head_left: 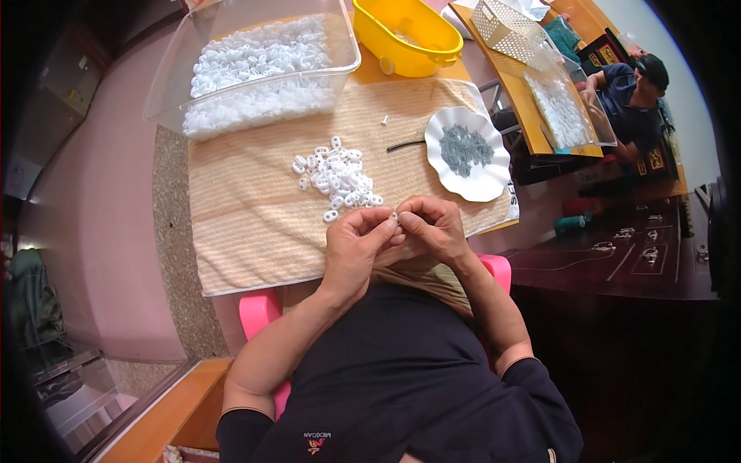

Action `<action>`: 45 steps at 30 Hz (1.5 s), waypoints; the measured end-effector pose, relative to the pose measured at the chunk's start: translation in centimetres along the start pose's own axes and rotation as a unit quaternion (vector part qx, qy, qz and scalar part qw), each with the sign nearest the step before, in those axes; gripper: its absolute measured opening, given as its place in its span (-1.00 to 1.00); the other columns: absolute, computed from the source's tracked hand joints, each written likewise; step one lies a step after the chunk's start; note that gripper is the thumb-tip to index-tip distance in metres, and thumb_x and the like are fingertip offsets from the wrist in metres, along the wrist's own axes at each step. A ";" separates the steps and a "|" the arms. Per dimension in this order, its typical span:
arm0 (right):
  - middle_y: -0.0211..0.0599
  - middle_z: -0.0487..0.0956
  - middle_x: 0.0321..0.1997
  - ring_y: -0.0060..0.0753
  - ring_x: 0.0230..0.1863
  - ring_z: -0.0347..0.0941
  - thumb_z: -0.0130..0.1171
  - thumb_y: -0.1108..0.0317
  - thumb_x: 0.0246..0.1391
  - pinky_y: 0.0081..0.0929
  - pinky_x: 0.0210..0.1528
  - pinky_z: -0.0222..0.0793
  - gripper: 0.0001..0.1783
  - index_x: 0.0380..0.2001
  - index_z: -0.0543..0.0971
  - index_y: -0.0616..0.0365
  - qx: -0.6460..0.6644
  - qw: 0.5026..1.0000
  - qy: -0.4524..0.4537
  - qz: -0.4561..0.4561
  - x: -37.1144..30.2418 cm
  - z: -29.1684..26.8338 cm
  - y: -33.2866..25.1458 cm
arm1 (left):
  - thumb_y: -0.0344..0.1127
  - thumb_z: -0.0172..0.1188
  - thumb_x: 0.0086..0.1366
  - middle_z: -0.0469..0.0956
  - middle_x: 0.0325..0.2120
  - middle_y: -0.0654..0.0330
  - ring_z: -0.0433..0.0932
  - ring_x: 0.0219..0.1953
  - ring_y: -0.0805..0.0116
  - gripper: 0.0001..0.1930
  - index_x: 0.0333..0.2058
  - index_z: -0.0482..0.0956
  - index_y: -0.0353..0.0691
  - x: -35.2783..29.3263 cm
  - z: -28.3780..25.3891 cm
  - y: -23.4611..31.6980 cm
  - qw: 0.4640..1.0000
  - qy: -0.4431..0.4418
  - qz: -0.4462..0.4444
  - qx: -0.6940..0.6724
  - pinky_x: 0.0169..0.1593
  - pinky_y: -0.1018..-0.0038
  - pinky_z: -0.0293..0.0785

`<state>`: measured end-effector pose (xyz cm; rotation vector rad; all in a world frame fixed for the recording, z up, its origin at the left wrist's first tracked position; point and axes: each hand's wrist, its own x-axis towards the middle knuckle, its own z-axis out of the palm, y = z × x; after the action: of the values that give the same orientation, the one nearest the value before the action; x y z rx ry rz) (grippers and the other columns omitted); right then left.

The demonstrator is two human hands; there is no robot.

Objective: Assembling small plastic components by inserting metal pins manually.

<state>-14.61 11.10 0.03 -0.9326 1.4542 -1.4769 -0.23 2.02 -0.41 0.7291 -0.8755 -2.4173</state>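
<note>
My left hand (355, 248) and my right hand (434, 229) meet at the near edge of the cloth-covered table. Thumbs and forefingers of both pinch one small white plastic piece (395, 217), mostly covered by the fingertips. Just beyond my left hand lies a loose heap of white oval plastic pieces with two holes (338, 174). Beyond my right hand stands a white plate with a wavy rim (485, 187), bearing a pile of tiny grey pieces (465, 150), too fine to make out. A thin dark stick (405, 145) touches or nearly touches the plate's left side.
A large clear bin (351, 65) of white pieces occupies the far left, beside a yellow tub (413, 58). One small white peg (384, 120) lies on the striped cloth (239, 224). At a second table, far right, a person (637, 100) sits by a tray of white pieces (562, 116).
</note>
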 end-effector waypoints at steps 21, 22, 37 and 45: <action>-0.30 0.55 -0.39 -0.52 -0.44 0.47 0.27 0.46 0.02 -0.55 -0.39 0.37 -0.80 -0.25 0.57 0.26 -0.333 0.937 -0.030 -0.100 3.0 -0.3 -1.8 | -0.52 0.18 0.24 0.56 -0.33 0.17 0.59 -0.30 0.40 -0.84 -0.19 0.52 -0.34 1.0 -1.7 5.3 0.984 0.045 0.126 -0.122 -0.16 0.52 0.63; -0.25 0.55 -0.38 -0.40 -0.43 0.48 0.26 0.44 0.01 -0.51 -0.37 0.38 -0.80 -0.26 0.58 0.25 -0.376 0.917 -0.036 -0.129 3.2 -0.2 -1.8 | -0.52 0.18 0.24 0.56 -0.33 0.18 0.59 -0.30 0.41 -0.84 -0.19 0.52 -0.34 1.0 -1.7 5.3 0.984 0.045 0.124 -0.122 -0.16 0.52 0.63; -0.13 0.53 -0.42 -0.15 -0.40 0.53 0.27 0.37 -0.04 -0.33 -0.33 0.41 -0.81 -0.41 0.53 0.25 -0.454 0.884 -0.055 -0.095 4.1 0.5 -2.2 | -0.54 0.17 0.24 0.57 -0.34 0.19 0.60 -0.30 0.41 -0.84 -0.19 0.52 -0.31 1.2 -1.8 4.3 0.987 0.038 0.104 -0.113 -0.17 0.53 0.64; -0.15 0.54 -0.52 -0.35 -0.52 0.51 0.28 0.39 -0.04 -0.46 -0.45 0.39 -0.82 -0.40 0.54 0.26 -0.421 0.900 -0.049 -0.100 4.0 0.5 -1.5 | -0.53 0.18 0.23 0.56 -0.34 0.19 0.60 -0.32 0.42 -0.84 -0.20 0.52 -0.31 1.1 -1.5 4.1 0.990 0.042 0.094 -0.100 -0.20 0.54 0.63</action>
<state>-15.74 7.16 1.40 -1.6824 2.0013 -0.8700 0.85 -2.13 1.09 0.6358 -0.6268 -2.2493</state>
